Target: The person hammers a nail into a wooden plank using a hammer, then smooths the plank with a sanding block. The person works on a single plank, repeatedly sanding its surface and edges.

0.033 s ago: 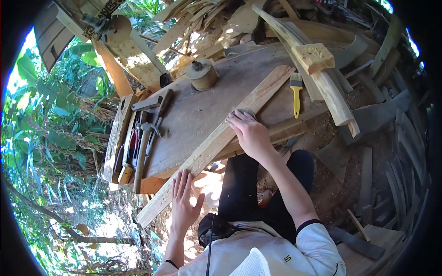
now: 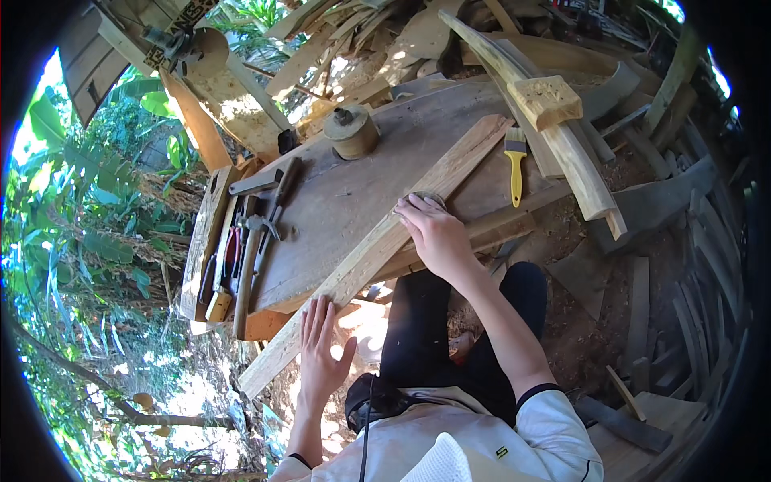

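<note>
A long pale plank lies diagonally across the worktable. My right hand grips a small greyish pad on the plank's middle, its fingers curved over it; most of the pad is hidden. My left hand rests on the plank's lower-left part with fingers stretched out and thumb apart. A yellow-handled brush lies right of the plank's upper end. Left of the plank are a hammer, pliers and other hand tools, alongside a wooden block.
A round weight-like object stands at the table's back. Long timber pieces with a thick block cross the table's right side. Wood scraps are piled behind and at right. A wooden stand with a metal fitting is upper left, plants beyond.
</note>
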Demonstrator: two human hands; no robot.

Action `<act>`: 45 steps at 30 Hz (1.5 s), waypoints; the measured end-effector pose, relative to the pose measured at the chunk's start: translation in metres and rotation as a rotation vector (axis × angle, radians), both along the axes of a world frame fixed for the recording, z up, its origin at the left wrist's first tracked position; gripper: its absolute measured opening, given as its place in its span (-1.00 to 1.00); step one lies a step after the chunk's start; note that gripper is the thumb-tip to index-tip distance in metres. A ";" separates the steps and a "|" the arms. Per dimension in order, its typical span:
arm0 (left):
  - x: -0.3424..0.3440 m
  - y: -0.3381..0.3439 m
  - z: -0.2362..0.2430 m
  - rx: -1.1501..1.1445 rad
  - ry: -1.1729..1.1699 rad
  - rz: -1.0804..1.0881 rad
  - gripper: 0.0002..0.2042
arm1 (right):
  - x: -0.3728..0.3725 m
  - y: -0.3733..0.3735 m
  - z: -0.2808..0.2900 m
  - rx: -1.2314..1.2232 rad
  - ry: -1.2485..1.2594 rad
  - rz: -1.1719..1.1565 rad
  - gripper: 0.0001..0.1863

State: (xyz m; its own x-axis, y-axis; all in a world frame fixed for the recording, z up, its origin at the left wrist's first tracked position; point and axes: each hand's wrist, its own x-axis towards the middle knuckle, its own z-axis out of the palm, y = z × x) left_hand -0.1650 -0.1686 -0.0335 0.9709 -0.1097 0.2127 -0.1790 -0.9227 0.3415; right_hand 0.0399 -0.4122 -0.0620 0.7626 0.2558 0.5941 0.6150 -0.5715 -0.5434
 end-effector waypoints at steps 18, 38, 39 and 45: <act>0.083 -0.011 -0.010 0.113 0.018 -0.082 -0.21 | -0.050 0.049 0.000 -0.166 -0.055 0.262 -0.65; 0.084 -0.019 0.002 0.099 0.063 -0.076 -0.15 | 0.059 -0.011 -0.015 -0.389 -0.174 -0.252 -0.64; 0.082 -0.011 -0.003 0.117 0.042 -0.057 -0.19 | 0.054 -0.001 -0.007 -0.309 -0.107 -0.190 -0.64; 0.081 -0.015 -0.004 0.078 0.036 -0.061 -0.21 | 0.043 -0.006 0.003 -0.234 0.054 -0.165 -0.63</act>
